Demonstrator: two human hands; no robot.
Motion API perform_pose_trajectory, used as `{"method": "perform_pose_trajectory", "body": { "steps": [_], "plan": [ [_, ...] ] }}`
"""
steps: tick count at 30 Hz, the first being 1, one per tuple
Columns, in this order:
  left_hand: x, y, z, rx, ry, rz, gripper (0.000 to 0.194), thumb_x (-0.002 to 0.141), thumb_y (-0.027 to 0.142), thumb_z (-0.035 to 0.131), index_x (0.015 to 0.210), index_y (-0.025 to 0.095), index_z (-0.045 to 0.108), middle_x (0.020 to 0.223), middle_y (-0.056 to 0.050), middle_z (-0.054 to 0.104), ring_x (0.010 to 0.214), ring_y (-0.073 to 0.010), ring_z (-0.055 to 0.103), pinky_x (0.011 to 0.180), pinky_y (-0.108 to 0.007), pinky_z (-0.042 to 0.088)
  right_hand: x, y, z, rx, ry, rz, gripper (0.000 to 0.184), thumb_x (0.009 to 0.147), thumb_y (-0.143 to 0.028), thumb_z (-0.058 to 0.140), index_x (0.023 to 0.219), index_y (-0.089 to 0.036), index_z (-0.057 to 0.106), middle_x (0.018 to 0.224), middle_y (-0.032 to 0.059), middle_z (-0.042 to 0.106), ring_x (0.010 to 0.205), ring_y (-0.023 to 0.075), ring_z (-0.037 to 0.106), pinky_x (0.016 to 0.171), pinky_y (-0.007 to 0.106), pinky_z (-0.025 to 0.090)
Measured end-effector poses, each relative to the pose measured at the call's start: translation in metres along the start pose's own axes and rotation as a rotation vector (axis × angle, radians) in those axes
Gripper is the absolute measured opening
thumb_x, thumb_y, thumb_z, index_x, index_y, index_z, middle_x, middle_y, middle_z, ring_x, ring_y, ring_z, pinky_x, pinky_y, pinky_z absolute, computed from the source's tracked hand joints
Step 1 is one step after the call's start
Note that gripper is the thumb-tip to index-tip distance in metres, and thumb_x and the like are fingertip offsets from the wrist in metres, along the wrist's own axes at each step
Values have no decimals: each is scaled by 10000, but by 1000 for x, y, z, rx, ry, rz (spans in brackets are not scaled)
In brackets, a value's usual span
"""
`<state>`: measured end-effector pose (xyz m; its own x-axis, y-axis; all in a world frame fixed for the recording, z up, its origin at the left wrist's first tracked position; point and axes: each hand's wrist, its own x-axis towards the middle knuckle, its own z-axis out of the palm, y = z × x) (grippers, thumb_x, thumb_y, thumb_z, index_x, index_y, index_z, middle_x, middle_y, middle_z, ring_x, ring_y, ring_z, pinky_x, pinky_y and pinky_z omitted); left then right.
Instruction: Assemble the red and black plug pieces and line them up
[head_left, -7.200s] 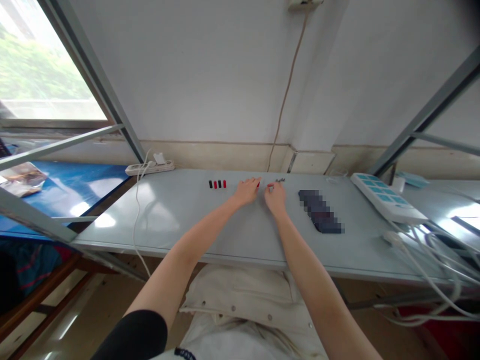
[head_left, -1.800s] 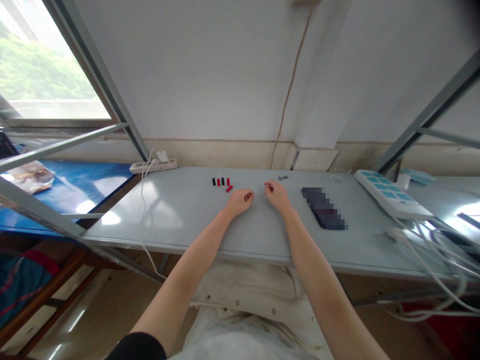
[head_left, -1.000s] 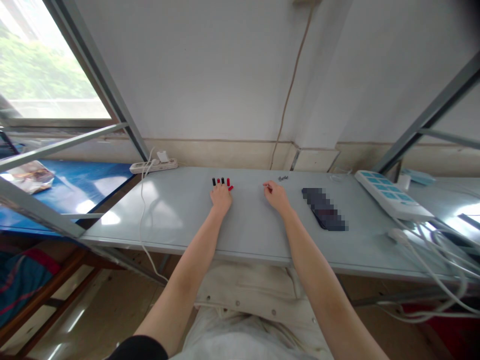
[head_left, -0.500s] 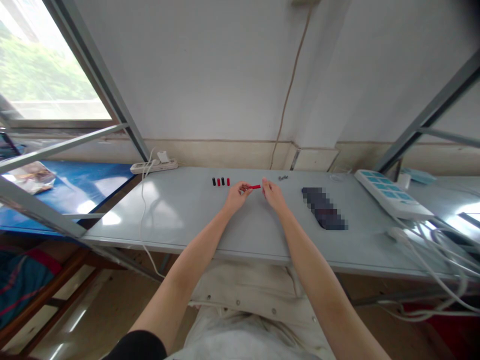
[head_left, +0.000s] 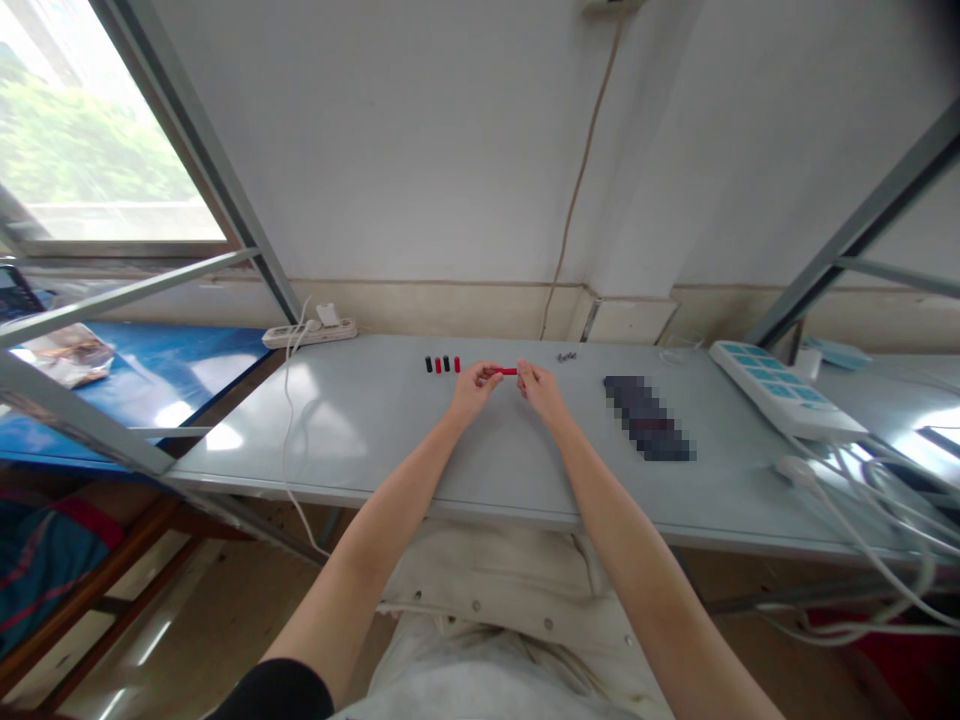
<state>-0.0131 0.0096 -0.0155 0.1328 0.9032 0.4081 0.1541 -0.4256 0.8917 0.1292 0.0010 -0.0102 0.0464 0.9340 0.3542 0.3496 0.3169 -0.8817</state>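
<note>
My left hand is closed on one end of a thin red rod, which lies level above the grey table. At its other end, the fingers of my right hand are pinched around the tip. To the left of my hands a row of several small black and red cylinders stands upright. A small cluster of tiny dark metallic pieces lies beyond my right hand, too small to name.
A dark blurred-out flat object lies right of my right arm. White power strips with cables sit at the right; another power strip is at the back left. A white cable crosses the table's left part. Metal frame posts flank both sides.
My right hand has moved a little left and its fingers have closed on the free end of the red rod. My left hand has hardly moved.
</note>
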Motion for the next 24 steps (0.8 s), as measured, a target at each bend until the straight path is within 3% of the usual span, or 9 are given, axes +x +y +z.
{"method": "perform_pose_trajectory", "body": {
  "steps": [6, 11, 14, 18, 24],
  "plan": [
    [1, 5, -3, -39, 109, -55, 289, 748, 411, 492, 763, 135, 575, 662, -27, 604, 600, -91, 534, 621, -232, 427, 1, -1, -4, 5, -8, 1, 504, 746, -649, 323, 540, -198, 413, 464, -25, 386, 431, 93, 364, 423, 224, 302],
    [2, 8, -8, -114, 258, -155, 320, 745, 438, 482, 752, 135, 585, 644, -26, 601, 546, -75, 506, 549, -216, 404, 3, -1, -9, 71, 91, 57, 503, 749, -643, 312, 549, -196, 426, 468, -14, 419, 407, 91, 368, 407, 227, 298],
    [1, 10, -8, -128, 189, -202, 306, 695, 435, 547, 729, 135, 597, 630, -25, 611, 538, -76, 505, 536, -216, 400, 5, -2, -9, 90, 99, 47, 490, 742, -632, 330, 617, -187, 492, 533, 10, 500, 436, 97, 414, 423, 228, 325],
    [-2, 12, -4, -191, 61, -213, 305, 641, 426, 606, 713, 130, 593, 605, -25, 621, 504, -76, 496, 511, -218, 397, 5, -3, -5, 44, -32, -12, 404, 694, -573, 459, 712, -183, 566, 606, 19, 567, 520, 113, 481, 488, 236, 381],
    [-2, 7, -2, -249, 36, -174, 301, 647, 424, 603, 694, 129, 564, 590, -19, 614, 471, -64, 478, 486, -208, 391, 1, -3, -3, -31, -154, -64, 268, 680, -426, 543, 749, -173, 597, 749, 42, 628, 637, 122, 532, 622, 263, 427]
  ]
}}
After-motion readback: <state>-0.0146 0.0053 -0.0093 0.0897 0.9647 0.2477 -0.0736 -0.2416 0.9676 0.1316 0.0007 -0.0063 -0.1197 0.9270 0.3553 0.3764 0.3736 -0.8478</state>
